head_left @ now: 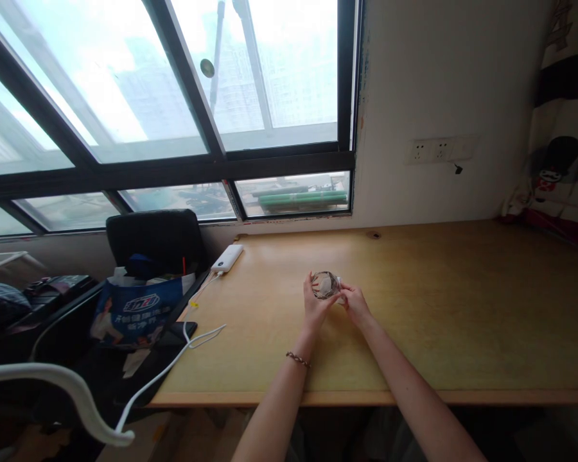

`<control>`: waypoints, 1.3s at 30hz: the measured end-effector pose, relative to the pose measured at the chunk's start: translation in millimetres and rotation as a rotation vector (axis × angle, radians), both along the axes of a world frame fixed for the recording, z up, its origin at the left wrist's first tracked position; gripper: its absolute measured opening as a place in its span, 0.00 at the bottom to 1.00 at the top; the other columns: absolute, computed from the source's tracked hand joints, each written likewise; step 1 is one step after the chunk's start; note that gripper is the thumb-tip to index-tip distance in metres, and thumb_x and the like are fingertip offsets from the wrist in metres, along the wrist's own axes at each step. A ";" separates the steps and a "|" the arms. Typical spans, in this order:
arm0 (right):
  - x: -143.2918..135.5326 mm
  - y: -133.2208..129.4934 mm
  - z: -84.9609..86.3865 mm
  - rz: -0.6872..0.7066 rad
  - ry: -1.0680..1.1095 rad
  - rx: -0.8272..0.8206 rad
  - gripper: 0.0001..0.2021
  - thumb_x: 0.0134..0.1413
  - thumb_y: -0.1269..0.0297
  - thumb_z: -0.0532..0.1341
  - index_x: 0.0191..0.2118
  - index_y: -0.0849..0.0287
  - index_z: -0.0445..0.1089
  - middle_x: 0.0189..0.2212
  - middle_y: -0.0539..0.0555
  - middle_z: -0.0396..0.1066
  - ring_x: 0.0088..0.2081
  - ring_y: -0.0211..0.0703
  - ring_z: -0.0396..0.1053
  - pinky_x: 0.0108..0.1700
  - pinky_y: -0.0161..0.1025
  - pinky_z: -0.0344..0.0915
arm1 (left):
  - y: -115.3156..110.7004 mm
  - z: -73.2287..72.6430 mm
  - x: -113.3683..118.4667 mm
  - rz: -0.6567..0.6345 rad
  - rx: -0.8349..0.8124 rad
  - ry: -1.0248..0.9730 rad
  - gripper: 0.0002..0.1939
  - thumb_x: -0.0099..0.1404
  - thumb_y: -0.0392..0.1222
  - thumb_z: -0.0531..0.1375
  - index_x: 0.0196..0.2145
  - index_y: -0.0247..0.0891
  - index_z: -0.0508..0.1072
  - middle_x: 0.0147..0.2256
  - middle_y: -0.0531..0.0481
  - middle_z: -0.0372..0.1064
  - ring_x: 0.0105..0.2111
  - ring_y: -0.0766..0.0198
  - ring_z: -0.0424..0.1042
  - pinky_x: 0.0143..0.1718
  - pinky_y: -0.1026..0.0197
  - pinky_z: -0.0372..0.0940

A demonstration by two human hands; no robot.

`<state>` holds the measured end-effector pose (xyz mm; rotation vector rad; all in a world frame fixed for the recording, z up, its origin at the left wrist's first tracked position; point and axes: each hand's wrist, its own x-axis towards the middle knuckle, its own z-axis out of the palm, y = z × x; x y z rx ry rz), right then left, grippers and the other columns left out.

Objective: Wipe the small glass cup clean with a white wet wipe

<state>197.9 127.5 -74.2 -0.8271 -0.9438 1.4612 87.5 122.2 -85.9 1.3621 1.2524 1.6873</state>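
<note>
A clear, round glass [324, 284] is held just over the wooden table, its open mouth facing up towards me. My left hand [316, 313] is wrapped round it, with the fingers showing through the see-through wall. At the glass's right side, my right hand [356, 304] is closed in a pinch on a small white piece [341, 299], which looks like tissue or cloth. Most of that white piece is covered by the fingers, so its exact kind is unclear. Both hands are close together, and a braided bracelet circles my left wrist.
The wooden table [462, 308] reaches right to a patterned curtain [559, 154]. A white power bank [227, 258] with a cable lies at its left edge. A black chair [155, 240] carries a blue bag [137, 314]. A white curved tube [62, 378] is at lower left.
</note>
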 end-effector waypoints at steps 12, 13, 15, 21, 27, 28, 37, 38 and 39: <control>3.0 5.8 -7.0 -0.179 0.027 -0.067 0.10 0.38 0.59 0.61 0.27 0.60 0.70 0.24 0.51 0.71 0.25 0.39 0.65 0.27 0.34 0.61 | -1.1 7.5 -4.0 0.000 0.113 0.159 0.40 0.44 0.38 0.66 0.53 0.44 0.55 0.51 0.43 0.55 0.46 0.57 0.62 0.45 0.55 0.59; 3.6 6.4 -6.3 -0.156 0.024 -0.054 0.12 0.37 0.58 0.62 0.30 0.60 0.71 0.27 0.51 0.72 0.27 0.40 0.66 0.30 0.35 0.62 | -2.4 8.7 -3.4 -0.019 0.135 0.195 0.40 0.44 0.37 0.66 0.53 0.44 0.54 0.52 0.44 0.54 0.46 0.57 0.62 0.46 0.54 0.59; 3.9 6.7 -6.0 -0.100 -0.009 -0.022 0.14 0.38 0.58 0.62 0.32 0.61 0.71 0.30 0.53 0.72 0.31 0.41 0.68 0.34 0.35 0.63 | -4.3 9.9 -1.3 -0.071 0.181 0.239 0.40 0.44 0.36 0.65 0.54 0.45 0.54 0.53 0.44 0.53 0.49 0.57 0.60 0.48 0.53 0.58; 0.5 10.5 -16.7 -0.150 -0.044 -0.026 0.14 0.38 0.61 0.60 0.35 0.63 0.69 0.30 0.54 0.72 0.32 0.44 0.69 0.34 0.37 0.64 | 1.0 0.3 6.5 -0.115 0.080 -0.008 0.53 0.38 0.39 0.69 0.58 0.44 0.45 0.57 0.40 0.45 0.54 0.53 0.54 0.50 0.55 0.56; 3.2 14.8 -16.4 -0.292 0.003 -0.015 0.21 0.39 0.56 0.61 0.41 0.61 0.64 0.34 0.54 0.71 0.33 0.44 0.68 0.35 0.38 0.64 | 6.3 -7.5 4.7 -0.542 -0.412 -0.095 0.23 0.42 0.48 0.66 0.34 0.29 0.72 0.29 0.45 0.70 0.30 0.60 0.68 0.33 0.60 0.63; 5.6 13.7 -13.9 -0.324 -0.073 0.007 0.20 0.42 0.53 0.59 0.40 0.61 0.65 0.33 0.55 0.71 0.33 0.44 0.68 0.35 0.37 0.63 | 5.3 -8.1 4.9 -0.560 -0.429 -0.112 0.20 0.44 0.49 0.65 0.31 0.29 0.73 0.26 0.46 0.69 0.27 0.62 0.68 0.31 0.61 0.62; 19.6 -1.3 1.3 -0.646 -1.008 0.085 0.19 0.56 0.54 0.45 0.36 0.59 0.67 0.28 0.57 0.71 0.28 0.44 0.66 0.30 0.35 0.55 | 1.8 -5.1 1.1 -0.299 -0.348 -0.308 0.16 0.47 0.47 0.62 0.29 0.31 0.74 0.23 0.50 0.68 0.23 0.66 0.65 0.26 0.65 0.61; 19.1 -1.6 1.0 -0.653 -1.021 0.089 0.18 0.57 0.55 0.45 0.37 0.59 0.67 0.28 0.57 0.71 0.28 0.44 0.67 0.29 0.35 0.54 | 1.7 -2.8 -0.9 -0.254 -0.316 -0.325 0.16 0.49 0.47 0.61 0.30 0.31 0.74 0.24 0.50 0.69 0.25 0.65 0.66 0.27 0.64 0.61; 18.5 -1.7 0.5 -0.654 -1.023 0.099 0.17 0.57 0.56 0.45 0.38 0.59 0.67 0.28 0.57 0.71 0.28 0.44 0.67 0.29 0.35 0.54 | 1.1 -0.3 -2.5 -0.218 -0.282 -0.317 0.16 0.51 0.47 0.60 0.32 0.31 0.74 0.25 0.49 0.69 0.26 0.64 0.66 0.29 0.63 0.62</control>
